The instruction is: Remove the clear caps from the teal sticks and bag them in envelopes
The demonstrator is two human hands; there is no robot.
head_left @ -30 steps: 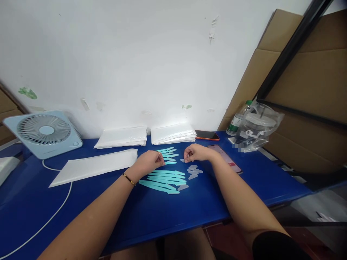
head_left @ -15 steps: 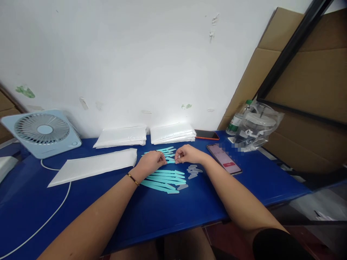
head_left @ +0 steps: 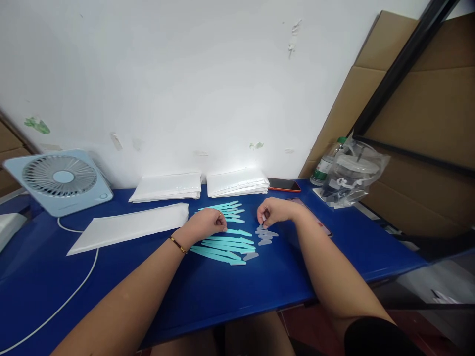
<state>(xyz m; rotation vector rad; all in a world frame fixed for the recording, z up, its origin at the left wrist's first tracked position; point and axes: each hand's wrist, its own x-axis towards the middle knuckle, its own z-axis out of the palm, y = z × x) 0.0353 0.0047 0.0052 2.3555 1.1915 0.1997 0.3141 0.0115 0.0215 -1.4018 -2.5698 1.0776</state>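
Note:
Several slim teal sticks (head_left: pixel 226 244) lie in rows on the blue table (head_left: pixel 230 291), more of them (head_left: pixel 226 207) further back. My left hand (head_left: pixel 206 223) rests curled on the sticks, fingers pinched on one teal stick (head_left: pixel 237 231). My right hand (head_left: pixel 274 211) hovers over a small heap of grey translucent caps (head_left: pixel 265 235), its fingers pinched on one cap. Another grey cap (head_left: pixel 251 256) lies by the front row.
Two stacks of white bags (head_left: pixel 166 187) (head_left: pixel 237 183) sit by the wall, one long white bag (head_left: pixel 129 226) at left. A blue fan (head_left: pixel 61 180) with a white cable (head_left: pixel 74 291) stands far left. Phones (head_left: pixel 284 185) (head_left: pixel 322 227), a bottle (head_left: pixel 324 165) and a bagged jar (head_left: pixel 352 173) are at right.
My right hand moved left to meet the left hand, then back right and down onto the grey cap heap. The left hand stayed on the teal sticks.

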